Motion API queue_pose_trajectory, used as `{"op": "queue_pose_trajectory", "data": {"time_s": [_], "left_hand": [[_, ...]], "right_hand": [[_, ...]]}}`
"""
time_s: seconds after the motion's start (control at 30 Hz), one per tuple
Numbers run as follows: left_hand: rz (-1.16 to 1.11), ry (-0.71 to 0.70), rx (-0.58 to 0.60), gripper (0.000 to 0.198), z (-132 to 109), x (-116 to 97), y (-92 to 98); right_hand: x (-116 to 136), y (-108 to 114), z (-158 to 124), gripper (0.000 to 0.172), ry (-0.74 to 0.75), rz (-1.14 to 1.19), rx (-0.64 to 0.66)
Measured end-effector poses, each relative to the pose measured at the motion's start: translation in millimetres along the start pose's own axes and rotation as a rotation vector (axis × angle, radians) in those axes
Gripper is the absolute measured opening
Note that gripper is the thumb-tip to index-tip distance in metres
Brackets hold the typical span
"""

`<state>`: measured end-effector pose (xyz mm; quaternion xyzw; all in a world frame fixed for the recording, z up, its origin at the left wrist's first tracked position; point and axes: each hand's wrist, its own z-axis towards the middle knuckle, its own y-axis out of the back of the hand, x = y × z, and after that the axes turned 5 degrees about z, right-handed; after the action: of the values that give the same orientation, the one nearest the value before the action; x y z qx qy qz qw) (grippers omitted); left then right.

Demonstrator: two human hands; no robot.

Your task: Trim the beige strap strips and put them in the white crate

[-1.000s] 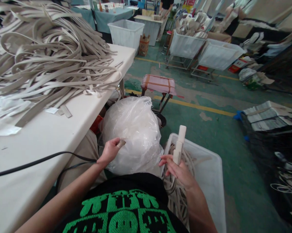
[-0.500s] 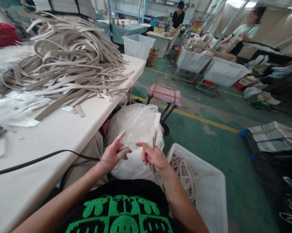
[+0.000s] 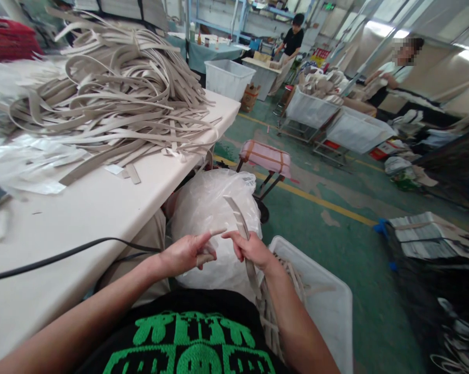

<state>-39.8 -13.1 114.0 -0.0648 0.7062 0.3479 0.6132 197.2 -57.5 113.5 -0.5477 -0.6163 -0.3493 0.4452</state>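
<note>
A long beige-grey strap [image 3: 238,218] is in my right hand [image 3: 253,250], which is closed around it with the index finger pointing left. One strap end sticks up above the fingers, and the rest hangs below the hand toward other straps [image 3: 271,322] beside my right forearm. My left hand [image 3: 187,254] is just left of it, with pale coverings on the index finger and thumb. That index finger is stretched toward my right hand, while the other fingers curl around something greyish that I cannot make out. Both hands are above a large clear plastic bag [image 3: 203,202].
Left, a white table [image 3: 113,218] bears a heap of straps [image 3: 113,98] and plastic film [image 3: 27,161]. A black cord [image 3: 70,257] crosses its edge. Right stands a white bin [image 3: 331,301]. A pink-topped stool [image 3: 266,157] is ahead; two people work beyond, near white carts [image 3: 312,106].
The strap end in my right hand has swung from upright to leaning left, and fewer layers show. My left hand has moved right, its index finger now close to my right fingers.
</note>
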Motion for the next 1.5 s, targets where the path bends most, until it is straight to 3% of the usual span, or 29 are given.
{"op": "queue_pose_trajectory", "data": {"time_s": [0.13,0.23,0.37,0.53,0.67,0.83,1.0,1.17,1.27,1.37,1.5], "left_hand": [[0.144,-0.098,0.05,0.038,3,-9,7.3],[0.241,-0.23,-0.028,0.037,5,-11,10.8],[0.385,-0.311,-0.156,0.066,7,-13,13.9],[0.453,-0.348,-0.126,0.075,6,-21,11.4],[0.47,-0.409,-0.043,0.077,-1,-23,1.0],[0.503,-0.464,-0.031,0.071,-16,-21,-9.8],[0.58,-0.511,-0.064,0.061,-20,-16,-12.3],[0.711,-0.555,-0.079,0.054,-17,-13,-10.5],[0.781,-0.546,-0.153,0.048,-16,-11,-4.0],[0.81,-0.501,-0.25,0.035,-14,-9,5.6],[0.805,-0.53,-0.228,0.039,-10,-6,9.3]], "right_hand": [[-27,19,25,0.047,-0.165,0.251,-0.177],[-43,12,24,0.049,-0.182,0.4,-0.065],[-47,-17,5,0.049,-0.191,0.633,0.142],[-39,-52,-7,0.061,-0.285,0.828,0.296],[-32,-63,3,0.052,-0.292,0.805,0.181],[-14,-51,10,0.035,-0.127,0.667,-0.029],[6,-41,3,0.05,-0.048,0.526,0.076],[1,-46,0,0.048,-0.016,0.451,0.08],[-10,-39,3,0.054,-0.057,0.485,-0.007],[-23,-31,2,0.056,-0.196,0.543,-0.093],[-35,-36,-3,0.067,-0.403,0.572,0.062]]}}
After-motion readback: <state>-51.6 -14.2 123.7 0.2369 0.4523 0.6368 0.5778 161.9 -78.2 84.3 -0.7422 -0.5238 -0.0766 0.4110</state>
